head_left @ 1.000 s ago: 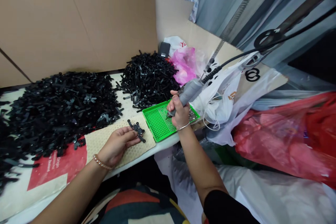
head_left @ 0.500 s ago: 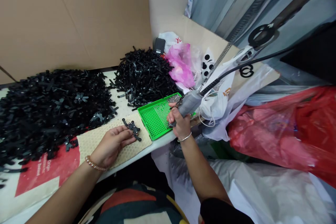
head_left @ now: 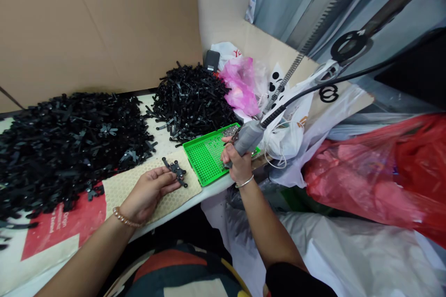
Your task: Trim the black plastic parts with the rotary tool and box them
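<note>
My left hand lies on a perforated beige mat, its fingertips against a black plastic part with several arms. That part rests flat on the mat. My right hand grips a grey rotary tool handpiece, and the tool's tip points down at a green perforated tray. The hand hides the tip's contact point. Small silver bits gather at the tray's far corner.
Two large heaps of black plastic parts lie behind the mat. A spring-wrapped drive shaft runs up right. Pink, white and red plastic bags crowd the right side, with a cardboard panel behind.
The view has shifted slightly, and the rotary tool sits a little flatter in my right hand. My left hand and the black part keep their places on the mat.
</note>
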Available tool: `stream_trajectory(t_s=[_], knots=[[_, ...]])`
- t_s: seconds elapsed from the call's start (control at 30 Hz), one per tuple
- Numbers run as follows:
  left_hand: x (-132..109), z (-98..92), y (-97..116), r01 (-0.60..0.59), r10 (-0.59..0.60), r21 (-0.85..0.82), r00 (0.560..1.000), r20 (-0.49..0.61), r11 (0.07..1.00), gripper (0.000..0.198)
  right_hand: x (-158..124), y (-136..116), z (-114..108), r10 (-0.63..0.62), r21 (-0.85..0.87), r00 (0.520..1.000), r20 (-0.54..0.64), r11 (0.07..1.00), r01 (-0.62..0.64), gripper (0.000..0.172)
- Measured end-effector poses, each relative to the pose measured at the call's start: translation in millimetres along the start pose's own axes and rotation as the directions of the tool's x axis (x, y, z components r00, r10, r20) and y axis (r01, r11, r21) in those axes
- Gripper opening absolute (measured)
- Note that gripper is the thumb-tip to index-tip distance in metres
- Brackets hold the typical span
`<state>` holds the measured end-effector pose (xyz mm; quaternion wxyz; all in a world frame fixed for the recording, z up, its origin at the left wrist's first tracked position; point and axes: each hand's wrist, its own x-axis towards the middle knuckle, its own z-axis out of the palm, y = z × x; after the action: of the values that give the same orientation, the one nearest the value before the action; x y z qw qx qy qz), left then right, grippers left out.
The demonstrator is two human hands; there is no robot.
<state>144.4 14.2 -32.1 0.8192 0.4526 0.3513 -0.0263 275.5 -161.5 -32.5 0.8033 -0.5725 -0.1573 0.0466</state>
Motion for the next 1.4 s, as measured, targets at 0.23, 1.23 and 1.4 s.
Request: stream_trajectory(t_s=[0.23, 1.23, 1.4], knots=[[0, -0.1, -1, -0.008, 0.009, -0.008, 1.0, 0.009, 1.0, 0.014, -1, 4, -2, 0.002, -0.001, 1.0, 0.019, 1.0, -0.002, 0.029], [4, 1.5, -4, -0.038, 0.042, -0.061, 0.996, 0.079, 0.997, 0.01, 1, 3, 113, 0.096, 0.275, 0.98, 0.177, 0.951, -0.143, 0.036], [6, 1.0, -6, -0.037, 0.043, -0.065, 0.995, 0.089, 0.997, 0.008, 0, 6, 112, 0.087, 0.292, 0.979, 0.182, 0.946, -0.139, 0.034]])
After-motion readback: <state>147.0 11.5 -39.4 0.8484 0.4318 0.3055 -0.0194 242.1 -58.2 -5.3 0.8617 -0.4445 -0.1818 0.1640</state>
